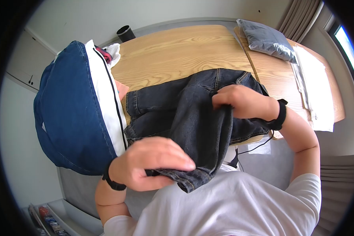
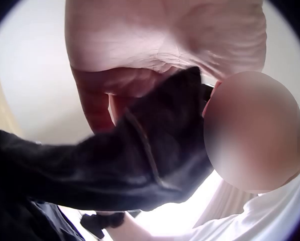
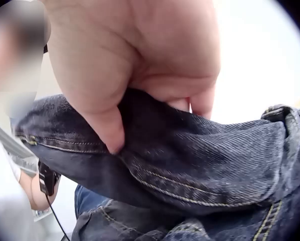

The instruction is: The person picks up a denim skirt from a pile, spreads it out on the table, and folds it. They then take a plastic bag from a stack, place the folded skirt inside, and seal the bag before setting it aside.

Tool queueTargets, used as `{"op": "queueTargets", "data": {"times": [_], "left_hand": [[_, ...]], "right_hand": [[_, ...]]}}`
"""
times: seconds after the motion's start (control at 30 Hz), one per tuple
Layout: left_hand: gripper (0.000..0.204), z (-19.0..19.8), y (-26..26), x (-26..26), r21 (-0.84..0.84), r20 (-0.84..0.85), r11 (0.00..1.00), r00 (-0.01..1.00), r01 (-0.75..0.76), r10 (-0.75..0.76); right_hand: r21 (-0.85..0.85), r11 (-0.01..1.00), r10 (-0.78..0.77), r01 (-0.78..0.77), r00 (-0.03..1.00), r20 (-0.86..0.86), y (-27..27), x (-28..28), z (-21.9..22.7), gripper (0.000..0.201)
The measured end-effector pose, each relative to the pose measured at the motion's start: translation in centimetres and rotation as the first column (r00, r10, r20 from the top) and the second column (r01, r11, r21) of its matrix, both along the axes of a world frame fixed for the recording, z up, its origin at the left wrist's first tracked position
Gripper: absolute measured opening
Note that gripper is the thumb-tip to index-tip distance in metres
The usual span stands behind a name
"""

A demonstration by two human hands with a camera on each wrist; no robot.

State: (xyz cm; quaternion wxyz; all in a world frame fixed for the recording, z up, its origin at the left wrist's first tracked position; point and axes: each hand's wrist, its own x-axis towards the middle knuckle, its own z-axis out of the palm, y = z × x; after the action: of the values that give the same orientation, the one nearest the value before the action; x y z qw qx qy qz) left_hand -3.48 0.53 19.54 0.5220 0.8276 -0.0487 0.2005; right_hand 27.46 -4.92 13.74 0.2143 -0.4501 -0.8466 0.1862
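Dark denim jeans (image 1: pixel 198 118) lie rumpled across the near side of our desk (image 1: pixel 177 47), one leg drawn toward our shirt (image 1: pixel 232 200). We judge them fairly heavy yet soft, stiffer along seams and hem (image 1: pixel 194 181), neither slippery nor fragile; hem and doubled folds offer firm holds. Our left hand (image 1: pixel 151 161), partly open, grips cloth near the hem, while our right hand (image 1: pixel 246 103) pinches a fold between thumb and curled fingers.
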Motion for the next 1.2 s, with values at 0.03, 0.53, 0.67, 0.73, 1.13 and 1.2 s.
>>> {"op": "queueTargets", "data": {"times": [0.03,0.53,0.67,0.73,1.13,1.2], "left_hand": [[0.037,0.0,1.1,-0.5,-0.031,-0.012,0.999,1.0,0.028,-0.028],[0.036,-8.7,10.8,-3.0,0.845,-0.074,0.426,0.717,-0.324,0.693],[0.038,-8.9,9.9,-3.8,0.854,-0.125,0.473,0.796,-0.217,0.592],[0.039,-10.2,9.6,-4.1,0.858,-0.173,0.484,0.79,-0.173,0.589],[0.053,-8.1,9.8,-3.7,0.709,-0.385,0.69,0.742,-0.142,0.549],[0.05,-8.9,11.4,-4.1,0.717,-0.27,0.66,0.784,-0.224,0.559]], "right_hand": [[-0.191,0.979,-0.084,0.066,0.993,-0.088,-0.4,0.5,0.5,0.018],[-0.455,0.886,-0.399,0.089,0.647,-0.65,-2.6,5.9,1.4,0.017],[-0.525,0.847,-0.363,0.082,0.811,-0.459,-3.3,5.3,1.5,0.018],[-0.608,0.792,-0.355,0.056,0.852,-0.384,-3.5,5.1,-0.5,0.016],[-0.189,0.919,-0.333,0.347,0.937,0.104,-3.0,6.9,1.5,0.064],[0.141,0.89,-0.456,0.433,0.853,0.256,-2.3,8.3,-1.1,0.068]]}}
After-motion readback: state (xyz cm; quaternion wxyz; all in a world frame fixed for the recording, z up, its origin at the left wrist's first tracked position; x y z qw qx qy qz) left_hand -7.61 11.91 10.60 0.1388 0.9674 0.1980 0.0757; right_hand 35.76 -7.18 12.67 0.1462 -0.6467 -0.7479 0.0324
